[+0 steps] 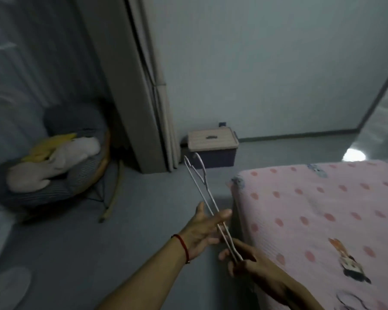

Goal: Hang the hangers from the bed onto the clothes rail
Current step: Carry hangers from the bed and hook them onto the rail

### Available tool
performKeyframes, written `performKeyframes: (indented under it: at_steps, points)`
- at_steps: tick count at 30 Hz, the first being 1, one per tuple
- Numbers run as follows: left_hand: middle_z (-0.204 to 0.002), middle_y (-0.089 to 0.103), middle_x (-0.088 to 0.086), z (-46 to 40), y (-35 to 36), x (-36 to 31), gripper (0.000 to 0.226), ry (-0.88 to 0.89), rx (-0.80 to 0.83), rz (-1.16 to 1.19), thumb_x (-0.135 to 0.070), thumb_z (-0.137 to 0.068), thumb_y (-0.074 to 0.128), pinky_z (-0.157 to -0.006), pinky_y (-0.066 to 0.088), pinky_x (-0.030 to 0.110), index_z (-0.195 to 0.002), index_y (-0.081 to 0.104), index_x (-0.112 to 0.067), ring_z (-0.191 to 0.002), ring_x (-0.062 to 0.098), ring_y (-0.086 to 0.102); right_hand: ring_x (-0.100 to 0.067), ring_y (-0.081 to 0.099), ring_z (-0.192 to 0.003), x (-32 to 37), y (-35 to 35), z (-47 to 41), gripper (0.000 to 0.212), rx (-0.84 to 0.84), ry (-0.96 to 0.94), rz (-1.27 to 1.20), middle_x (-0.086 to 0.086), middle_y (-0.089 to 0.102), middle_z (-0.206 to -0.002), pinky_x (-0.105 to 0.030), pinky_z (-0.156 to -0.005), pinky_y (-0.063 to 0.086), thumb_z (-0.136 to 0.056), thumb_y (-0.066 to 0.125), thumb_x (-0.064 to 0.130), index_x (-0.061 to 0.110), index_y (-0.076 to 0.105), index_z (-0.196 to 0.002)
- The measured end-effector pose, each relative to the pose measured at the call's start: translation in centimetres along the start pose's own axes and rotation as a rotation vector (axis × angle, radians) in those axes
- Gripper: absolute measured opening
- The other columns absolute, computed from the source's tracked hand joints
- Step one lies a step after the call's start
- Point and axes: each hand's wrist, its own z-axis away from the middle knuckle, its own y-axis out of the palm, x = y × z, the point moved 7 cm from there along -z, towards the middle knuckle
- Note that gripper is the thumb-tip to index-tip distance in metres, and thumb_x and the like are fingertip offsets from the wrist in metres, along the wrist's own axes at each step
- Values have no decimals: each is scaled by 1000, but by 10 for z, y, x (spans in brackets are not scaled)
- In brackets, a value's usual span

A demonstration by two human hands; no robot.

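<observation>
left hand (203, 229): hovering with fingers spread wide, its fingers touching the wire shafts; whether it is gripping, I cannot tell
hangers (207, 201): two thin metal ones, being carried in the air beside the bed (323, 209); long axis running from lower right to upper left, hooks pointing away toward the storage box (212, 148)
right hand (244, 262): pinching the near ends
advice: keeping both wires together; turning the hooks upward before reaching; the clothes rail is not showing here
</observation>
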Motion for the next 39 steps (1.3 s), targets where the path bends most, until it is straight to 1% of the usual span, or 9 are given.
performKeyframes:
  at_steps: [4,6,11,21,25,28,31,34,39]
  points:
    - [-137,57,15,67,-118,-19,142,129,-234,148,-38,-62,95,-94,56,53,-160,-7,-25,-114,28,64,-19,66,-120,35,89,-52,68,155,-45,96,-2,65,-135,-42,-105,53,-79,73,38,36,52,-144]
    - [-132,59,15,104,-178,-24,136,182,-364,212,-43,-56,95,-89,58,53,-159,10,-19,-109,29,66,-18,64,-124,48,130,-74,75,171,-57,128,2,65,-136,-42,-107,51,-74,73,56,32,54,-142]
    - [-104,62,13,199,-312,-21,122,213,-705,279,-64,-42,92,-62,61,38,-134,52,5,-94,30,65,-14,71,-105,82,248,-127,29,207,-89,203,-4,74,-119,-30,-93,58,-101,59,38,25,68,-125]
    - [-107,66,28,322,-455,-17,120,292,-1036,517,-67,-33,94,-69,62,54,-127,57,-1,-95,38,69,-18,75,-94,163,470,-175,36,573,-150,337,21,73,-114,-37,-89,62,-100,32,66,63,63,-120]
    - [-115,65,36,352,-486,-27,94,315,-1131,569,-66,-44,91,-67,62,53,-111,68,-3,-104,45,68,-32,75,-91,190,513,-188,29,689,-200,314,15,73,-119,-41,-89,59,-105,44,48,54,62,-126]
    - [-113,69,30,374,-506,-41,113,294,-1193,581,-81,-42,83,-68,62,50,-122,63,-4,-100,41,71,-28,70,-77,214,535,-200,27,733,-226,262,9,77,-110,-39,-77,58,-106,47,41,55,66,-120]
    - [-119,69,16,400,-517,-64,124,228,-1267,515,-99,-40,63,-79,62,46,-129,63,-12,-102,32,70,-26,66,-71,247,558,-214,27,728,-249,239,-1,75,-104,-31,-61,50,-108,42,42,55,65,-108]
    - [-134,56,10,442,-531,-100,74,340,-1462,438,-80,-84,47,-88,55,40,-129,55,-21,-113,29,58,-30,63,-66,289,580,-232,24,721,-287,199,-14,71,-108,-23,-47,41,-108,41,44,43,65,-106]
    - [-135,54,-4,522,-556,-173,57,462,-1828,-268,-54,-96,52,-98,35,25,-138,55,-17,-119,14,50,-32,63,-68,364,625,-257,30,712,-396,211,-15,70,-97,-31,-56,53,-107,40,43,36,69,-101]
